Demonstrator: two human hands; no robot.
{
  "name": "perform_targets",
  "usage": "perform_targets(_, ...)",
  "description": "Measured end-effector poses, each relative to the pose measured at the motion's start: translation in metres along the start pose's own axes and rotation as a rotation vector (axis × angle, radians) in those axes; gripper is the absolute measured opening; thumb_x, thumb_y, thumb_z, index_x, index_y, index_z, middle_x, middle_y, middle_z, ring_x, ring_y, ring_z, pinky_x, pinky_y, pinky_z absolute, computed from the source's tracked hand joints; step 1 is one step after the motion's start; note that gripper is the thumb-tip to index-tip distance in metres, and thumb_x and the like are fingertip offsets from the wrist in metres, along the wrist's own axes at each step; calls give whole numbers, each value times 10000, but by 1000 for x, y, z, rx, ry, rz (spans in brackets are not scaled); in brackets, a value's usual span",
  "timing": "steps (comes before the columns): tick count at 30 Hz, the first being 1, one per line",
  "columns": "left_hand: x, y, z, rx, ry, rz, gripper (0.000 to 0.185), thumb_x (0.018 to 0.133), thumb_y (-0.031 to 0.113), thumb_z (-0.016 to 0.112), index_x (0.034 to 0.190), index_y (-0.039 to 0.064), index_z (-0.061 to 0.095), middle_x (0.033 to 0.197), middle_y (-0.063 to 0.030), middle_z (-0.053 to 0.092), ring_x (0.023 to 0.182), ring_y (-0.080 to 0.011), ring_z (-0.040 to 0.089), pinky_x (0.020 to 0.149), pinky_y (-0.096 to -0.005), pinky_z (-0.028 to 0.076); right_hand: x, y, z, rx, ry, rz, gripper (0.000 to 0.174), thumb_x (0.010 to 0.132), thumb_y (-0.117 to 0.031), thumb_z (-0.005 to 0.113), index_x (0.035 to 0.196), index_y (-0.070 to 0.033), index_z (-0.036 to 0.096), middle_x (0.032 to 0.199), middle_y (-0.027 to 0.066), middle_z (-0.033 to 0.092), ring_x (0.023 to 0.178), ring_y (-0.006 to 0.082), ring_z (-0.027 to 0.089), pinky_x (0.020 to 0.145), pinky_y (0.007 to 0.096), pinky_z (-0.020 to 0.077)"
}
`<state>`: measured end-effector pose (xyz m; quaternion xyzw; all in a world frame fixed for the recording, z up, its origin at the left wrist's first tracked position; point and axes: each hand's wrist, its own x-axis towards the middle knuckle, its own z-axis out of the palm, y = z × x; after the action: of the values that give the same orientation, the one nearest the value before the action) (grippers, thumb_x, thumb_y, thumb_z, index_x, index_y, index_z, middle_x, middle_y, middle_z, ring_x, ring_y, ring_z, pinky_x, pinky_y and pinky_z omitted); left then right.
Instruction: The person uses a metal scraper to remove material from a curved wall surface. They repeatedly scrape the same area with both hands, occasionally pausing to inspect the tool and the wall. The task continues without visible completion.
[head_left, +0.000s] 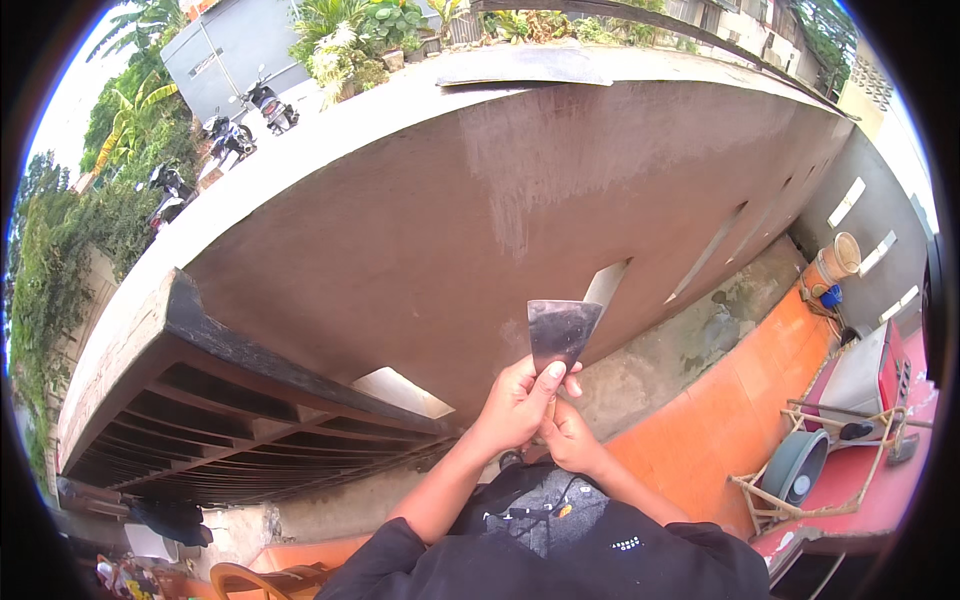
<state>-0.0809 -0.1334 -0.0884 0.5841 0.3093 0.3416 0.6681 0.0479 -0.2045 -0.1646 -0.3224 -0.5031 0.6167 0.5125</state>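
Observation:
Both my hands are together in front of my chest on a putty knife with a wide metal blade (562, 327), which points up and away from me. My left hand (519, 405) has its thumb against the base of the blade, its fingers behind. My right hand (574, 436) is closed around the handle just below; the handle is mostly hidden by the hands. Beyond the blade stands a brown plastered wall (375, 232) with slot openings and a pale, streaky patch near its top. A thin dark sheet (525, 69) lies on the wall's top edge.
A dark slatted structure (247, 405) adjoins the wall at left. Orange tiles (697, 420) cover the floor at right, beside a rack (847, 502) with a grey-green basin (796, 466). A bucket (836, 259) stands at the far right corner. A wooden chair (255, 577) is at lower left.

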Motion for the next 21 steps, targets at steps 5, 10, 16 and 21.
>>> perform_targets(5,52,19,6,-175,6,183,553,1080,463,347,1274,-17,542,854,-77,663,688,-112,627,593,-254,522,25,-40,-19,121,57,42,297,1020,-285,531,1059,3,477,788,120,614,534,149,563,534,331,555)
perform_targets(10,75,26,18,-194,30,86,602,1074,507,318,1245,-24,545,752,-62,631,590,-86,554,543,-234,480,40,-32,-34,332,55,-44,186,1016,-191,512,1062,-20,456,795,101,570,539,114,530,502,284,537)
perform_targets(16,89,14,23,-224,142,80,585,1079,487,327,1140,-53,543,664,-35,554,537,-75,503,516,-234,443,47,-15,-56,369,21,25,332,1049,-344,469,1004,-15,467,709,86,499,489,140,484,443,285,459)
perform_targets(21,88,32,20,-221,249,99,568,1075,474,362,1106,-61,551,638,-34,548,511,-72,491,505,-236,435,62,-33,-54,328,-106,-4,305,1064,-336,423,1088,-32,416,752,110,510,499,148,494,441,281,446)
